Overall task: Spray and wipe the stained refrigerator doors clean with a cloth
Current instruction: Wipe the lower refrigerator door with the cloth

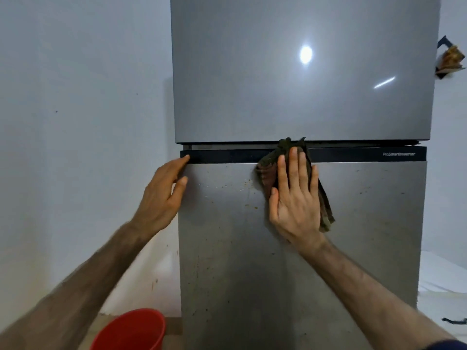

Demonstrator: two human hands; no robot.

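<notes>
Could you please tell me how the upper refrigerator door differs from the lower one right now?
The upper door looks smooth and glossy, with no stains visible; the lower door carries brownish specks and smears. No hand is on the upper door; the right hand presses a cloth flat against the lower door. Both are grey metal.

The right hand (294,198) presses a cloth (271,170) flat on the lower door (353,236), the left hand (161,195) at the door's left edge, a bucket (131,332) below.
</notes>
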